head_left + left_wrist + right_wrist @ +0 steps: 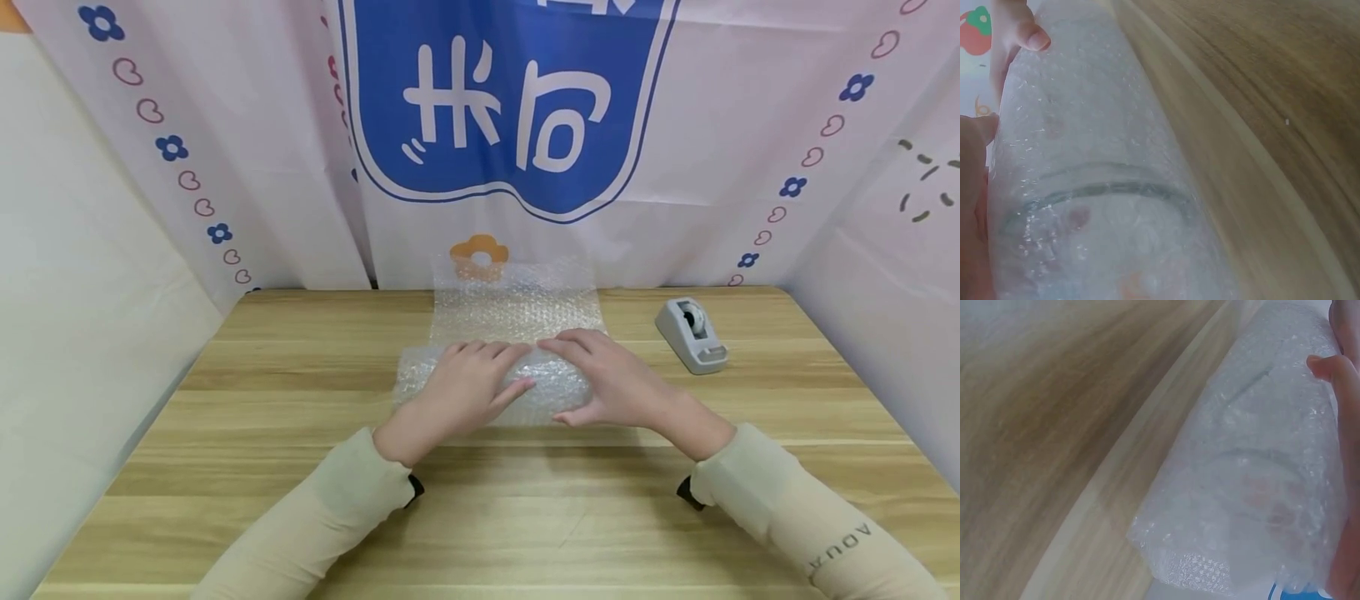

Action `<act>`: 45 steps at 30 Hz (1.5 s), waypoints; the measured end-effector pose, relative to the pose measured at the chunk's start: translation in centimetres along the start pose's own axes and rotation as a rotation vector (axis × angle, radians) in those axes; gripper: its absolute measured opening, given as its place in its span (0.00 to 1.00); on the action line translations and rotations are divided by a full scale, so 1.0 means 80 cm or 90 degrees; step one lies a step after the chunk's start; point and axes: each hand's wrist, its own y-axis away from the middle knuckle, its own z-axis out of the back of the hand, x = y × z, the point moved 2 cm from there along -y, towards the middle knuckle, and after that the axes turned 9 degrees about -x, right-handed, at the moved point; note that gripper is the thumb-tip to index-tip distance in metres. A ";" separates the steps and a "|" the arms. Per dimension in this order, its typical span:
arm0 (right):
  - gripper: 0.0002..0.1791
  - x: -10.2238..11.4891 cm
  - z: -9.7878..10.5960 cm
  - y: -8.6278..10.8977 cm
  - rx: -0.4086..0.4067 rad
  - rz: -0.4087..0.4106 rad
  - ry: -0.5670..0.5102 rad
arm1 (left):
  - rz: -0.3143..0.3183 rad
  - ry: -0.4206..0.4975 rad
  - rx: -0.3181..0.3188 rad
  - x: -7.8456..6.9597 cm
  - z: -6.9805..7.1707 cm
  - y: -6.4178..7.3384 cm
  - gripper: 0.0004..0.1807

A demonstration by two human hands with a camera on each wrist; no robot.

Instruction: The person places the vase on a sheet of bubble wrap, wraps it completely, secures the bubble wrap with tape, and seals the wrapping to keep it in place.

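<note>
On the wooden tabletop lies a roll of clear bubble wrap [557, 377] around something whose kind cannot be told. In the left wrist view a dark greenish curved band shows through the wrapped bundle [1104, 137]; the right wrist view also shows faint curved lines inside the bundle [1254, 487]. My left hand [463, 379] grips the left part, fingers over its far side and thumb on top. Its right part is held by my right hand [621, 379], fingers over the top, thumb at the near side. The flat bubble wrap sheet [517, 312] stretches behind it to the back edge.
A grey tape dispenser [692, 335] stands on the table [495, 517] at the back right. Behind the table hangs a white printed curtain [300, 208]; the far end of the bubble wrap reaches up against it.
</note>
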 end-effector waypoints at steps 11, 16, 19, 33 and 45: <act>0.52 0.000 0.004 0.000 0.041 -0.061 -0.037 | -0.006 0.024 0.031 0.004 0.001 -0.008 0.32; 0.52 -0.003 0.004 0.001 0.046 -0.070 -0.043 | -0.011 0.013 0.069 0.006 0.000 -0.009 0.46; 0.52 -0.004 0.004 0.003 0.045 -0.073 -0.047 | -0.021 -0.008 0.084 0.005 0.001 -0.011 0.52; 0.58 0.003 0.008 0.014 0.043 -0.059 0.019 | -0.040 -0.051 0.054 -0.008 0.004 -0.011 0.48; 0.66 0.016 -0.001 0.020 0.011 0.022 0.104 | 0.005 0.026 0.083 -0.004 0.001 -0.012 0.47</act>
